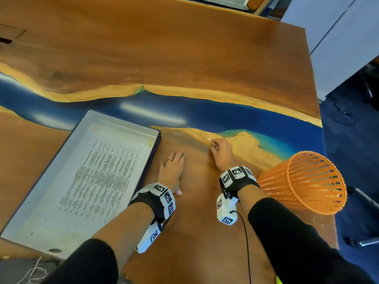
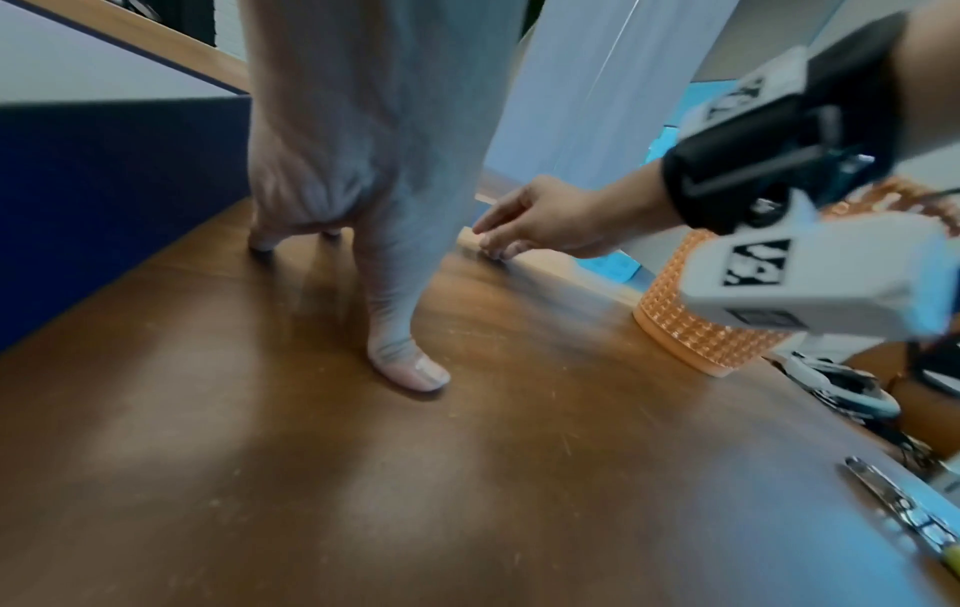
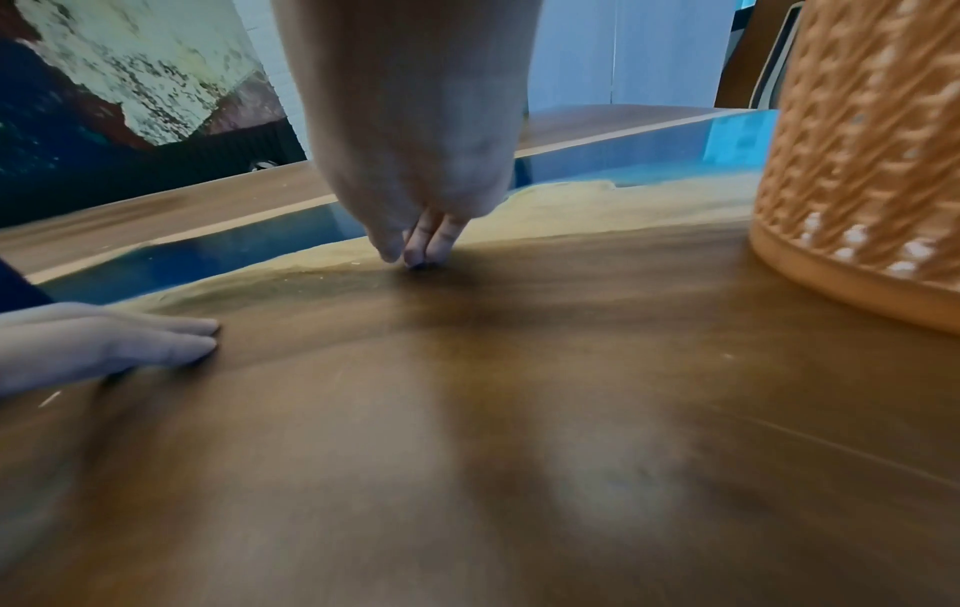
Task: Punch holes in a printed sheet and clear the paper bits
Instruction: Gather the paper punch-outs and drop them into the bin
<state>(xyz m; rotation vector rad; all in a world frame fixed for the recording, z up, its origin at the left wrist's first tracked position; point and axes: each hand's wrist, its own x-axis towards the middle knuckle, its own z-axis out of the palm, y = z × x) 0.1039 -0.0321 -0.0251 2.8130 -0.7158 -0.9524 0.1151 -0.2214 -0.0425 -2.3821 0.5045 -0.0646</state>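
Observation:
The printed sheet [image 1: 98,171] lies flat inside a shallow white box with dark blue walls [image 1: 158,140] at the left. My left hand [image 1: 173,167] rests flat on the wood beside the box's right wall, fingers straight; the left wrist view shows its thumb tip [image 2: 410,371] on the table. My right hand [image 1: 217,148] is further ahead at the pale wood edge, its fingertips [image 3: 415,250] pinched together against the surface. Nothing can be made out between them. A few tiny white paper bits [image 1: 208,138] lie close by. No hole punch is in view.
An orange lattice basket [image 1: 303,181] stands at the table's right edge, just right of my right wrist. The table [image 1: 184,58] is brown wood crossed by a blue resin band. A metal clip piece [image 2: 893,505] lies near the front right edge. The floor drops off to the right.

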